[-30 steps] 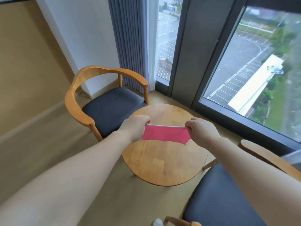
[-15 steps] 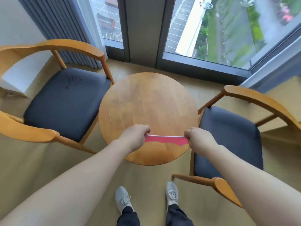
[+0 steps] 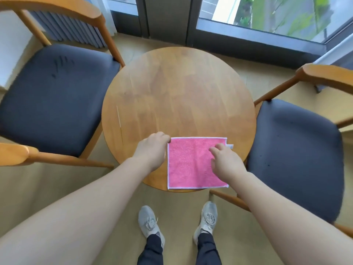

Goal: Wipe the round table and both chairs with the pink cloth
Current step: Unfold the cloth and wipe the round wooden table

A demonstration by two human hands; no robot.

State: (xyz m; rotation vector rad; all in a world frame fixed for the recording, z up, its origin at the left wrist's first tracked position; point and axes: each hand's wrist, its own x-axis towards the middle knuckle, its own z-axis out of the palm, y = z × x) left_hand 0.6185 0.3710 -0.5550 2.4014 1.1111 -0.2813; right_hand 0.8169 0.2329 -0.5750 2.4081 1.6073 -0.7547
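While my left hand [image 3: 152, 148] pinches its far-left corner and my right hand [image 3: 224, 161] rests loose-fingered on top, the pink cloth [image 3: 191, 163] lies flat on the desk [image 3: 177, 88]: soft, light, best pressed flat-palmed.

No readable text, label, brand or number shows anywhere; the pink cloth's [image 3: 193, 163] small white tag looks blank.

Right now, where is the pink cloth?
The pink cloth lies flat on the near edge of the round table, between the left hand and right hand, above the person's shoes.
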